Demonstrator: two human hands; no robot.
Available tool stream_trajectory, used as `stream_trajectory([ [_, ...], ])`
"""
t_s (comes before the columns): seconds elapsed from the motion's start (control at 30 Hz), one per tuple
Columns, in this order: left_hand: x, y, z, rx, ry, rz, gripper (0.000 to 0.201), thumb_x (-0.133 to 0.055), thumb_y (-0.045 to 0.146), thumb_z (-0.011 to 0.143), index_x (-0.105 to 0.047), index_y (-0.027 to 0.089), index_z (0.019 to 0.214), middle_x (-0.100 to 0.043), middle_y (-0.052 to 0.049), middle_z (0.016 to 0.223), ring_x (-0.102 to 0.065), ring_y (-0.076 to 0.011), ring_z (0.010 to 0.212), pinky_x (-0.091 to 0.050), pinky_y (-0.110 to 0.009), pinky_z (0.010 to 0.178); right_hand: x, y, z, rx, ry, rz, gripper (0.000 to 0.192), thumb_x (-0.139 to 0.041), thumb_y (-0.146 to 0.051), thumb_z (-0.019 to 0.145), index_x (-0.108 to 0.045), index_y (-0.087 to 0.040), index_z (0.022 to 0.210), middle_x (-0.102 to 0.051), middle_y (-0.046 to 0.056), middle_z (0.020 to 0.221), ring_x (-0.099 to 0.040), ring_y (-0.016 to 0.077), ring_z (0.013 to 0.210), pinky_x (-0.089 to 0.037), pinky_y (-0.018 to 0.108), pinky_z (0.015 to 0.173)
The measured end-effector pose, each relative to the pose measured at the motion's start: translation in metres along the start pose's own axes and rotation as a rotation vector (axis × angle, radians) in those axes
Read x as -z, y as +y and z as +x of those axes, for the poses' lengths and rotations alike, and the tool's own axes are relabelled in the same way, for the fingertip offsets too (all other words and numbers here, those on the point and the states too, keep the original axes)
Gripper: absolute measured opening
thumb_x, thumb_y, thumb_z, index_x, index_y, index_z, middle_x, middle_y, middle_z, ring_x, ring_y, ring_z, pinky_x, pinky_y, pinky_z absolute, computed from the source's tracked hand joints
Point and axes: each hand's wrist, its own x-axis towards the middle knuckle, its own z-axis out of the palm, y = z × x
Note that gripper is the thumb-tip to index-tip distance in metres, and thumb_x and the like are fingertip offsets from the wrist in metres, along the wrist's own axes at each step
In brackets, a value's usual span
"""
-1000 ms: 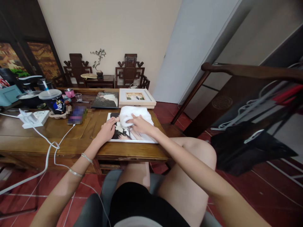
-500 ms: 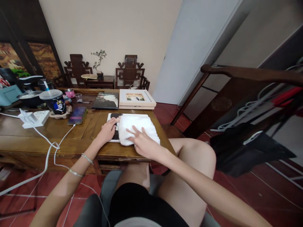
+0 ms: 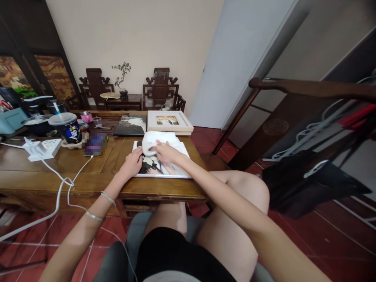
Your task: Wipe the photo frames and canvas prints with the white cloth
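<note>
A photo print with a white border (image 3: 152,169) lies flat near the front edge of the wooden table. My left hand (image 3: 133,160) rests on its left edge with the fingers stretched out. My right hand (image 3: 166,152) presses a fluffy white cloth (image 3: 152,140) onto the upper part of the picture, fingers bent into the fabric. The cloth covers the far part of the print and reaches past its far edge. Dark and pale parts of the photo show below the cloth.
Behind the print lie a dark photo panel (image 3: 130,125) and a pale framed picture (image 3: 172,122). Left are a phone (image 3: 95,144) on a cable, a lidded cup (image 3: 67,127), a power strip (image 3: 48,149) and a small glass (image 3: 97,122). A wooden chair (image 3: 276,117) stands at right.
My right hand has pushed the white cloth away from me, toward the far edge of the print, uncovering its near part. My left hand stays almost where it was.
</note>
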Motion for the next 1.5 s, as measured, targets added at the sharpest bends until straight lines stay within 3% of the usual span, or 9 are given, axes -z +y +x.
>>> stream_trajectory([
  [0.13,0.000,-0.002,0.001,0.000,0.011,-0.013,0.046,-0.038,0.018,0.093,-0.059,0.021,0.134,-0.051,-0.008,0.149,-0.039,-0.0234,0.144,-0.033,-0.049,0.119,0.000,0.006,0.028,-0.028,0.046,-0.003,0.058,-0.045,-0.005,0.082,-0.060,-0.016,0.137,-0.064,0.020,0.130,-0.038,0.0388,0.139,-0.027,0.070,0.108],
  [0.23,0.000,-0.003,0.001,-0.004,0.011,-0.032,0.047,-0.040,0.017,0.092,-0.059,0.024,0.134,-0.052,-0.005,0.149,-0.039,-0.0233,0.144,-0.033,-0.050,0.119,-0.003,0.001,0.018,-0.026,0.054,-0.022,0.061,-0.042,-0.001,0.081,-0.060,-0.016,0.137,-0.063,0.019,0.132,-0.035,0.0377,0.141,-0.028,0.070,0.107],
  [0.5,0.000,0.001,-0.001,0.024,-0.017,-0.003,0.050,-0.036,0.017,0.094,-0.052,0.022,0.141,-0.046,-0.008,0.153,-0.037,-0.0224,0.145,-0.032,-0.050,0.118,-0.008,-0.028,-0.093,0.084,0.023,-0.014,0.062,-0.041,0.002,0.075,-0.065,-0.018,0.130,-0.040,0.014,0.156,-0.022,0.0362,0.150,-0.025,0.070,0.112],
  [0.67,0.003,0.005,-0.002,0.048,-0.025,0.003,0.048,-0.036,0.019,0.095,-0.054,0.022,0.139,-0.044,-0.009,0.154,-0.036,-0.0233,0.146,-0.033,-0.049,0.118,-0.004,-0.005,-0.133,0.105,0.001,0.055,0.064,-0.040,0.003,0.067,-0.070,-0.018,0.119,-0.044,0.011,0.154,-0.025,0.0307,0.149,-0.024,0.063,0.117],
  [0.9,0.002,0.004,-0.001,0.044,-0.007,-0.008,0.047,-0.037,0.017,0.094,-0.056,0.023,0.137,-0.046,-0.007,0.154,-0.037,-0.0218,0.145,-0.032,-0.047,0.119,-0.005,0.029,-0.088,-0.136,0.062,-0.003,0.064,-0.040,0.002,0.074,-0.064,-0.014,0.130,-0.061,0.017,0.137,-0.028,0.0333,0.148,-0.028,0.067,0.112],
  [1.03,0.005,0.004,0.000,0.051,0.013,-0.098,0.044,-0.038,0.020,0.095,-0.060,0.022,0.133,-0.051,-0.006,0.149,-0.041,-0.0206,0.143,-0.032,-0.041,0.119,-0.004,-0.004,-0.048,-0.197,0.042,-0.077,0.057,-0.044,-0.004,0.083,-0.060,-0.015,0.136,-0.046,0.017,0.152,-0.030,0.0433,0.144,-0.030,0.075,0.105],
  [1.13,0.011,0.008,0.000,0.079,0.136,-0.250,0.044,-0.034,0.032,0.099,-0.061,0.018,0.132,-0.058,-0.007,0.143,-0.049,-0.0228,0.137,-0.034,-0.040,0.118,-0.005,-0.040,-0.035,-0.088,0.014,-0.113,0.054,-0.048,-0.011,0.087,-0.056,-0.017,0.141,-0.036,0.015,0.159,-0.025,0.0474,0.145,-0.027,0.077,0.106],
  [1.3,0.019,0.014,-0.001,0.108,0.305,-0.385,0.056,-0.028,0.046,0.101,-0.056,0.012,0.136,-0.055,-0.011,0.146,-0.049,-0.0218,0.138,-0.032,-0.038,0.120,-0.010,-0.071,-0.057,0.177,-0.030,-0.132,0.058,-0.043,-0.001,0.082,-0.060,-0.015,0.136,-0.032,0.011,0.161,-0.018,0.0420,0.149,-0.023,0.071,0.113],
  [1.5,0.009,0.014,-0.005,0.036,0.112,-0.189,0.061,-0.034,0.051,0.099,-0.049,0.010,0.141,-0.045,-0.017,0.153,-0.037,-0.0263,0.145,-0.028,-0.043,0.121,-0.011,-0.049,-0.113,0.252,0.001,-0.023,0.060,-0.043,0.004,0.071,-0.072,-0.019,0.118,-0.041,0.007,0.156,-0.021,0.0356,0.150,-0.022,0.068,0.116],
])
